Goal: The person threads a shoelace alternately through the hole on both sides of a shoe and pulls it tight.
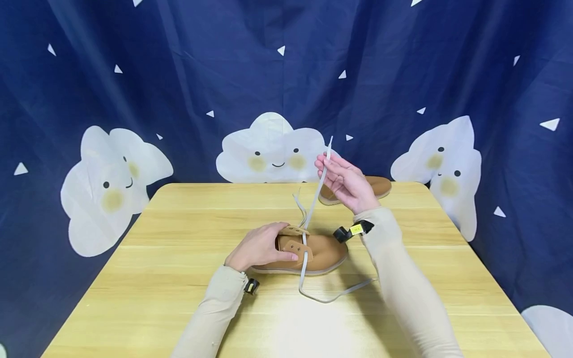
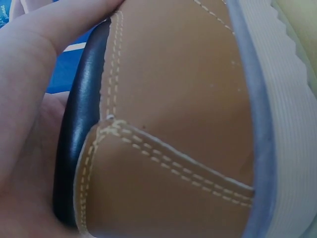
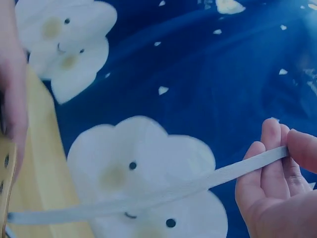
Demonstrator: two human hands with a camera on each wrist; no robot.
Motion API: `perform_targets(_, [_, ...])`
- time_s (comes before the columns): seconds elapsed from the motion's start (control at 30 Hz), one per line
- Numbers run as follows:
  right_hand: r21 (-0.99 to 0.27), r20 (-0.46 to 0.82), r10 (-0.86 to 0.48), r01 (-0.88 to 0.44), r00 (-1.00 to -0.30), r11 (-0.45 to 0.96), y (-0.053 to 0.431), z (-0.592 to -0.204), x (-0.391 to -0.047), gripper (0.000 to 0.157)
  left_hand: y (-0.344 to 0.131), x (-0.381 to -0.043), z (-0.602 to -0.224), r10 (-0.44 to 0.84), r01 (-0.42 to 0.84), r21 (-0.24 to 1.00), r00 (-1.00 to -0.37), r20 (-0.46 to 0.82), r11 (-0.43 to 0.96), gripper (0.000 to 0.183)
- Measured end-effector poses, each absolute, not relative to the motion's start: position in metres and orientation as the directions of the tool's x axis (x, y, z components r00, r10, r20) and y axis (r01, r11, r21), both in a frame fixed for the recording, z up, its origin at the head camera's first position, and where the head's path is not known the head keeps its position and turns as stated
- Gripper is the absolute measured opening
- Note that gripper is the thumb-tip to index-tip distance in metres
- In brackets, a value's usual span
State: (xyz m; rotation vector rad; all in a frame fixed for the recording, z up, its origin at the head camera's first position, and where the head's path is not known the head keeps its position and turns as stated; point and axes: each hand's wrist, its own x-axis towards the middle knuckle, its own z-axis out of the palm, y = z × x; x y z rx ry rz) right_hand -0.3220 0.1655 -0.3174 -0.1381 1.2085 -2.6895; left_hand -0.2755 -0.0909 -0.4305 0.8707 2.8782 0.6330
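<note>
A tan leather shoe (image 1: 329,251) lies on the table with its toe to the right. My left hand (image 1: 264,245) grips it around the opening, the thumb along the near eyelet flap (image 1: 299,248). In the left wrist view the stitched side of the shoe (image 2: 178,99) fills the picture, with the dark collar (image 2: 81,134) under the hand. My right hand (image 1: 346,181) is raised above the far side, pinching a pale grey shoelace (image 1: 319,191) near its tip. That lace runs taut down to the shoe, as the right wrist view also shows. The other lace end (image 1: 322,301) trails over the table in front.
A second tan shoe (image 1: 380,186) stands at the table's back edge, partly hidden by my right hand. Thin lace ends (image 1: 301,205) stick up behind the near shoe. A blue curtain (image 1: 250,64) with clouds hangs around the wooden table (image 1: 179,238).
</note>
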Motion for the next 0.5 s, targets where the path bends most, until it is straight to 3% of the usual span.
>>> perform_targets(0.1, [-0.773, 0.062, -0.192, 0.074, -0.979, -0.630, 0.166, -0.313, -0.317, 0.021, -0.091, -0.276, -0.430, 0.546, 0.515, 0.408, -0.837, 0.048, 0.754, 0.096])
perform_targets(0.27, [-0.861, 0.226, -0.134, -0.133, -0.965, -0.491, 0.162, -0.314, -0.300, 0.005, -0.091, -0.278, -0.426, 0.558, 0.531, 0.400, -0.828, 0.057, 0.747, 0.097])
perform_targets(0.4, [-0.883, 0.321, -0.138, -0.243, -0.937, -0.401, 0.157, -0.324, -0.280, 0.010, -0.093, -0.277, -0.421, 0.571, 0.559, 0.411, -0.814, 0.107, 0.720, 0.093])
perform_targets(0.5, [-0.869, 0.397, -0.182, -0.305, -0.900, -0.390, 0.154, -0.334, -0.267, 0.009, -0.095, -0.275, -0.417, 0.571, 0.592, 0.423, -0.798, 0.190, 0.686, 0.080])
